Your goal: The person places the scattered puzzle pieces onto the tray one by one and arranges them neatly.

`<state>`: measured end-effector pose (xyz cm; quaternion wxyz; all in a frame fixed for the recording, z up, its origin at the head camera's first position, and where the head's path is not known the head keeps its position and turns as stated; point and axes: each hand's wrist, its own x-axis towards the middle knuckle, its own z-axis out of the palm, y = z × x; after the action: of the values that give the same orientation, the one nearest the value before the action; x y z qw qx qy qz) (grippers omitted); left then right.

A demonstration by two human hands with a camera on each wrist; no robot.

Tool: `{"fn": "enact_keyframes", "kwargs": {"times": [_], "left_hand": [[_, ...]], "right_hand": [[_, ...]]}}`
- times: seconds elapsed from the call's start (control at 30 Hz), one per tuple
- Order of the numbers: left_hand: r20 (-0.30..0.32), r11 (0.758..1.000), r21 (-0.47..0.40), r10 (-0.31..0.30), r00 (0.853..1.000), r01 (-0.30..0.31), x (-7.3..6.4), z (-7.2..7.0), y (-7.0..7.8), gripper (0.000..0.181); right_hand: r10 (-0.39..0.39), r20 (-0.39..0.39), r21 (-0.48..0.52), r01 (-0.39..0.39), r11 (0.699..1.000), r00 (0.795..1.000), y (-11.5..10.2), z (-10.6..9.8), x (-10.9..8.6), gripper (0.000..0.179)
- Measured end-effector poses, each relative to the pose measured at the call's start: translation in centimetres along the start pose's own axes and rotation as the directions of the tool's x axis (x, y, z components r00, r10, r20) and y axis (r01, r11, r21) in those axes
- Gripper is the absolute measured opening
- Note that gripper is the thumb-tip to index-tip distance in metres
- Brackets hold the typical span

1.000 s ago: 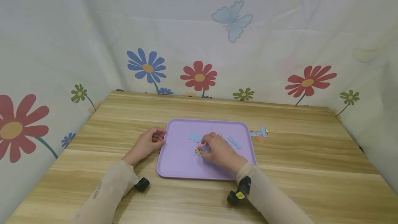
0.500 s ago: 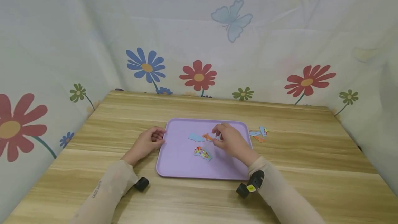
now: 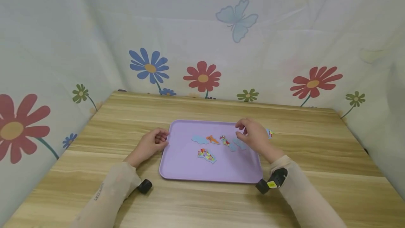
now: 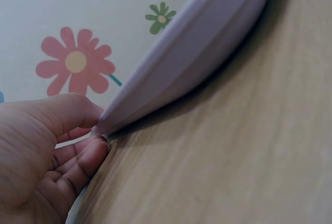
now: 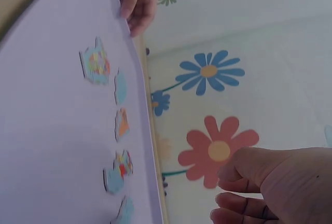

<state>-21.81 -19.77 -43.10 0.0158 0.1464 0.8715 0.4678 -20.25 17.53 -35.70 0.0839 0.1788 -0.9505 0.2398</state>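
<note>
A light purple tray (image 3: 190,170) lies on the table. My left hand (image 3: 150,147) grips its left rim, thumb at the edge and fingers curled against the side in the left wrist view (image 4: 67,146). Puzzle pieces lie on the tray: a multicoloured one (image 3: 206,155) nearest me, then a light blue one (image 3: 200,139), an orange one (image 3: 213,139), a red-patterned blue one (image 3: 225,140) and a plain blue one (image 3: 240,144) in a row behind. Above the tray's right rim, my right hand (image 3: 254,138) hovers with loosely bent fingers and nothing between them.
More puzzle pieces (image 3: 269,133) lie on the wooden table (image 3: 310,150) just right of the tray, mostly hidden behind my right hand. A white curtain (image 3: 177,31) printed with flowers hangs behind the table and along both sides.
My right hand has left the multicoloured piece and moved right, across the row, to the tray's right rim, uncovering the pieces there. The left hand stays at the left rim.
</note>
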Motion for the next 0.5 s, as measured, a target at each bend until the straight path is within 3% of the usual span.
{"fn": "enact_keyframes", "kwargs": {"times": [0.2,0.5], "left_hand": [[0.007,1.0,-0.003,0.003,1.0,-0.003,0.1,0.0,-0.1,0.033],[0.01,1.0,-0.003,0.005,1.0,-0.005,0.4,-0.1,-0.3,0.033]], "right_hand": [[0.043,-0.018,-0.006,-0.043,0.999,0.999,2.2,-0.7,-0.7,0.019],[0.12,0.026,-0.024,-0.119,0.993,0.992,5.1,-1.5,-1.6,0.02]]}}
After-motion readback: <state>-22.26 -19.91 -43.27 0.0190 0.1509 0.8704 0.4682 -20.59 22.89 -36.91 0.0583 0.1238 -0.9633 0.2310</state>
